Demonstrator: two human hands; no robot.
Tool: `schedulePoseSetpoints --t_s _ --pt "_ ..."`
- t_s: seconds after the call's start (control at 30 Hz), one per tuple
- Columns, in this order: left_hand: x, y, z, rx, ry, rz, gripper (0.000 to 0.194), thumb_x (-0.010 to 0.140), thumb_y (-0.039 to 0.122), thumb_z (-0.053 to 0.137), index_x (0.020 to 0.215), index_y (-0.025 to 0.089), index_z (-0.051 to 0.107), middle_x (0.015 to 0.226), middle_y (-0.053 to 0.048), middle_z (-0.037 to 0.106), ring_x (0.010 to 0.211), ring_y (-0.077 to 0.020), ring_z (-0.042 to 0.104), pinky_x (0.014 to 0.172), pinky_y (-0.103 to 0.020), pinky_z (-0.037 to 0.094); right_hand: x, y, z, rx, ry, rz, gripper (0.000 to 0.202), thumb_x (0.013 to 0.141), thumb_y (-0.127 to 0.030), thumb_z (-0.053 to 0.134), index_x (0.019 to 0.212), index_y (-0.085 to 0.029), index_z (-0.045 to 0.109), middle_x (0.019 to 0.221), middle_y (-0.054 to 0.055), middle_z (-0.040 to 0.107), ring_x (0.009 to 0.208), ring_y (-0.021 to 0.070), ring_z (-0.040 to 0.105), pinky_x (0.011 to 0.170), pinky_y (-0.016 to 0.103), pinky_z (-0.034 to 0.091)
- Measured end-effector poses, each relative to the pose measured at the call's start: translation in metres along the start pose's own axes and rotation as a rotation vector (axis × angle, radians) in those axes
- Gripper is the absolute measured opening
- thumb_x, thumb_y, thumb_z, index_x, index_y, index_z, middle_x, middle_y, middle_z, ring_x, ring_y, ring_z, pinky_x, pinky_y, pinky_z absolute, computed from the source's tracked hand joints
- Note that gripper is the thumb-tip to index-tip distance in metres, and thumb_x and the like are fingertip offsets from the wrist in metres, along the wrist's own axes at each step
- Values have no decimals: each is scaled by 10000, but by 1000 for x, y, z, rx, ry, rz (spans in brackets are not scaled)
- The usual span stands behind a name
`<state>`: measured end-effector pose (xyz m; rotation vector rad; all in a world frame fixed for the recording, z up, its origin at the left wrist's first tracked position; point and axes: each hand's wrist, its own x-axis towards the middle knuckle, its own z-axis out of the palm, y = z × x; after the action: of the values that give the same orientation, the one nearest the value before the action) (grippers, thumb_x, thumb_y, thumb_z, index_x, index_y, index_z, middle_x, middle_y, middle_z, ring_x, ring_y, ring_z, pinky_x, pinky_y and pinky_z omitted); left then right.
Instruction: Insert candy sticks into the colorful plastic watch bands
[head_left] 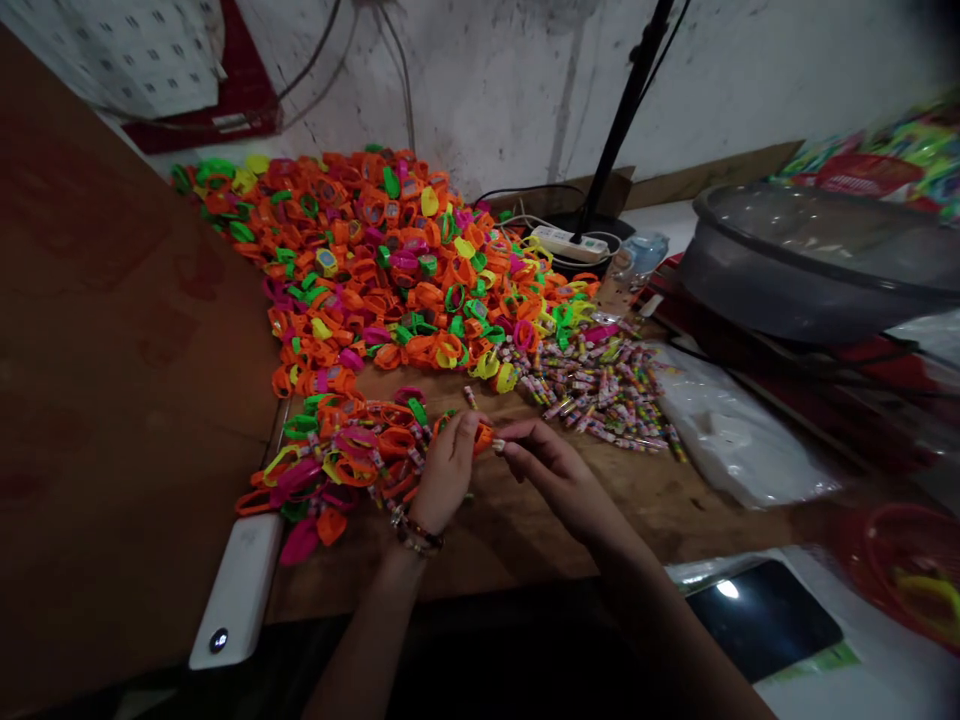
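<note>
Orange plastic band (484,437) pinched in the left hand (448,470), tiny whitish piece (499,446) in the right hand's (559,475) fingertips. Decent bare tabletop (525,540) between them and the front edge.

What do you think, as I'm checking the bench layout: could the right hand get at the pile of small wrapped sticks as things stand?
Probably yes: the wrapped sticks lie just beyond the right hand, with bare wood between, though its fingers pinch a small pale piece.
</note>
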<state>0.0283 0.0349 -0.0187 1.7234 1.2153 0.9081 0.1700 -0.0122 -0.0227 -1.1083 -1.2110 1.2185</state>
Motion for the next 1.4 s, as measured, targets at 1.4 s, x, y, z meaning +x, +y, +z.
schedulePoseSetpoints --t_s 1.4 --pt "129 -34 -9 806 262 -233 429 903 447 439 1084 91 596 1085 -199 609 1043 -306 551 867 -401 415 83 98 26 -934 143 -124 318 856 -55 325 1046 -83 578 969 193 616 918 269 557 816 416 446"
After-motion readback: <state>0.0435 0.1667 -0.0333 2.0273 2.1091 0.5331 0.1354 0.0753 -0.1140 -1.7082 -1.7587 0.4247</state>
